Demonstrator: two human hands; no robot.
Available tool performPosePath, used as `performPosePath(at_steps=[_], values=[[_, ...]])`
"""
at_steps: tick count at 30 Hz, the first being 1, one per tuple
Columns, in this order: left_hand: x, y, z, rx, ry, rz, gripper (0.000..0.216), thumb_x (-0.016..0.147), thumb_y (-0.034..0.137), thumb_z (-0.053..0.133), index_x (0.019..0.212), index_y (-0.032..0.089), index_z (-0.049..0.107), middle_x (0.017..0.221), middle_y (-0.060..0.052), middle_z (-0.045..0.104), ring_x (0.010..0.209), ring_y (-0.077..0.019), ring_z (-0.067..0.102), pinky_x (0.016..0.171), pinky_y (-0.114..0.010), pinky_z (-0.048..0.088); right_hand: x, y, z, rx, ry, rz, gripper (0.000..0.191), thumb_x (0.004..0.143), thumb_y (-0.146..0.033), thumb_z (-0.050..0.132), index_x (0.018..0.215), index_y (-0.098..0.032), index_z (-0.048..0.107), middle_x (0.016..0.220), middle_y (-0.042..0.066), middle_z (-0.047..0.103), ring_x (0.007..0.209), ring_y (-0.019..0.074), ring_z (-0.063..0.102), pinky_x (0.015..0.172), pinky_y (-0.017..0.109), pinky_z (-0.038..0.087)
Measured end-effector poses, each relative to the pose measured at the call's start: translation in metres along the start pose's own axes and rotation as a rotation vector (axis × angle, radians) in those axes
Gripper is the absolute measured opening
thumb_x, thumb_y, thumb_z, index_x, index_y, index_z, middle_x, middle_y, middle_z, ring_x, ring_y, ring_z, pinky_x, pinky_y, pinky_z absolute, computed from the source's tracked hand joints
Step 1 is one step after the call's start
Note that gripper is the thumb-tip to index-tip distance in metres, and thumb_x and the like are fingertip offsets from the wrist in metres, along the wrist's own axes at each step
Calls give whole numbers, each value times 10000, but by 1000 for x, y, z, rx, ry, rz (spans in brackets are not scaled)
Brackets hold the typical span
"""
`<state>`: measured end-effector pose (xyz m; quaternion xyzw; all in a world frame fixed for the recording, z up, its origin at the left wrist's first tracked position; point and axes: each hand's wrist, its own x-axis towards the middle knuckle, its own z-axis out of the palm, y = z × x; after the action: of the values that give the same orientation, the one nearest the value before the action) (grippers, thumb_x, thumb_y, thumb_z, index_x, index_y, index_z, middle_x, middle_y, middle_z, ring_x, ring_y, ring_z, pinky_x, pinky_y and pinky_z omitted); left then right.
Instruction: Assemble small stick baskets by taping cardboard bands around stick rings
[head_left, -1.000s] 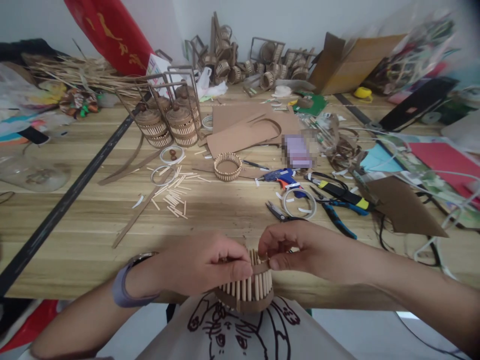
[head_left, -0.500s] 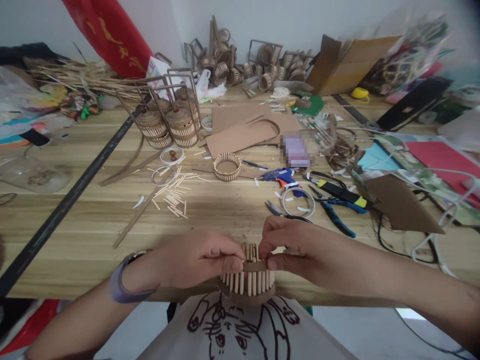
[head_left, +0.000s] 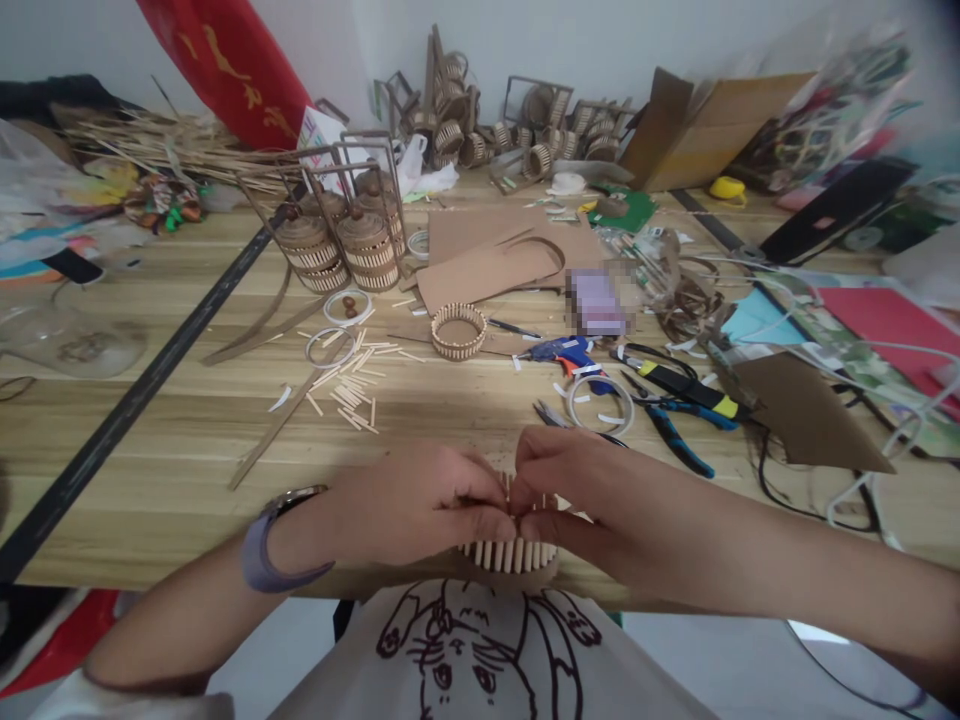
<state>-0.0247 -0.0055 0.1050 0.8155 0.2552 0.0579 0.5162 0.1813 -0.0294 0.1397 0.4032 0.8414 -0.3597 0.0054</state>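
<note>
A small round basket of upright wooden sticks [head_left: 510,556] stands at the table's front edge, close to my body. My left hand [head_left: 439,505] pinches its upper rim from the left, with thumb and fingers pressed together. From the right, my right hand [head_left: 577,495] pinches the same rim, and the two thumb tips almost meet. Most of the rim and the basket's inside are hidden behind my fingers. A second stick basket [head_left: 458,332], low and round, sits farther up the table.
Loose sticks [head_left: 352,385] and white rings [head_left: 331,347] lie to the left. Toward the right are a blue glue gun [head_left: 559,350], pliers [head_left: 682,440] and a yellow-black cutter [head_left: 686,385]. Finished lidded baskets [head_left: 365,248] stand behind, near cardboard sheets [head_left: 480,270].
My hands have come closer together along the basket's rim, the left one moving right. The brown rim strip that showed between them is now mostly covered. The view has shifted slightly.
</note>
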Motion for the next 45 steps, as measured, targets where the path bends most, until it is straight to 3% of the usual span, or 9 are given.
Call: performPosePath(at_steps=[3, 5, 8, 12, 25, 34, 45], values=[[-1, -1, 1, -40, 29, -5, 275, 950, 341, 518, 847, 161, 698, 965, -41, 675, 879, -170, 622, 780, -259, 451, -5, 8, 1, 76, 74, 13, 71, 881, -206, 610, 900, -206, 678, 902, 39, 631, 852, 187, 594, 732, 288, 446], [-5, -4, 0, -64, 55, 1, 291, 951, 370, 521, 842, 163, 694, 973, -42, 660, 899, -165, 616, 792, -256, 448, -11, 13, 0, 136, 117, 58, 108, 870, -251, 630, 971, -225, 656, 952, 31, 655, 889, 193, 603, 731, 288, 453], [-10, -8, -2, -80, 63, -9, 310, 953, 404, 518, 836, 176, 693, 971, -34, 649, 914, -160, 615, 807, -258, 447, -18, 16, -2, 151, 168, 108, 72, 863, -259, 619, 923, -225, 636, 912, 21, 674, 875, 200, 615, 716, 295, 453], [-13, -10, -2, -84, 63, -27, 316, 952, 426, 512, 845, 191, 693, 1002, -39, 660, 945, -172, 614, 828, -273, 450, -20, 17, -2, 96, 210, 69, 41, 861, -242, 608, 889, -223, 632, 869, 14, 675, 873, 204, 612, 788, 331, 434], [-13, -9, 1, -46, 31, -8, 351, 966, 426, 484, 821, 177, 685, 1020, -54, 683, 943, -179, 623, 813, -273, 460, -23, 19, -1, 48, 107, 10, 183, 939, -264, 495, 1017, -217, 655, 902, 49, 677, 911, 229, 588, 846, 381, 408], [-14, -4, 0, -85, 12, 104, 472, 959, 538, 427, 757, 184, 665, 953, -51, 678, 980, -177, 603, 848, -261, 450, -14, 17, -2, -3, 44, -136, 182, 963, -188, 505, 934, -219, 682, 803, 14, 636, 829, 180, 571, 811, 333, 371], [-16, -8, 0, -52, 21, 181, 513, 958, 570, 380, 763, 199, 676, 876, -50, 696, 1053, -201, 587, 920, -307, 436, -14, 14, 3, 59, 71, -82, 199, 954, -160, 473, 906, -203, 661, 865, 37, 591, 859, 181, 553, 781, 316, 412]])
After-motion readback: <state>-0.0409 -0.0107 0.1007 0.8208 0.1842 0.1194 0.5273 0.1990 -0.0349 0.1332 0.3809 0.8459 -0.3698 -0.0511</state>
